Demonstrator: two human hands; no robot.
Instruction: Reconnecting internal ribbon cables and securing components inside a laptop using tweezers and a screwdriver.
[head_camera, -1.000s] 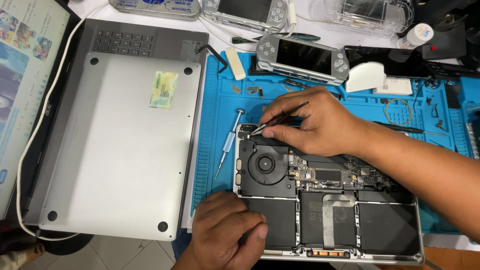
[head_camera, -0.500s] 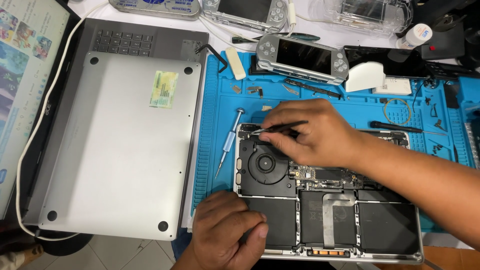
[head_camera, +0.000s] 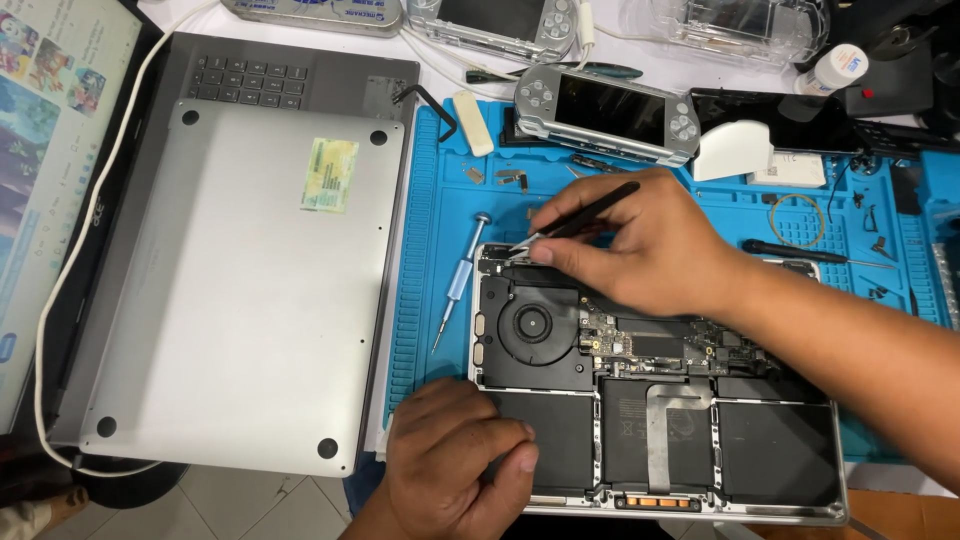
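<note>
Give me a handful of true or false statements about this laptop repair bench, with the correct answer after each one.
1. The right hand holds black tweezers at the top left corner of the opened laptop. True.
2. The left hand holds the blue screwdriver. False: the screwdriver lies on the blue mat; the hand rests on the laptop's lower left corner.
3. The laptop's fan is exposed. True.
4. The handheld game console lies inside the laptop. False: it sits beyond the mat's far edge.

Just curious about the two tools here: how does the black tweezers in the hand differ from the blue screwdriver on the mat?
The thin black tweezers are gripped in the right hand, tips at the opened laptop's corner; the blue-handled screwdriver lies untouched on the blue mat. The tweezers are dark throughout; the screwdriver has a silver cap. Both are slim.
</note>
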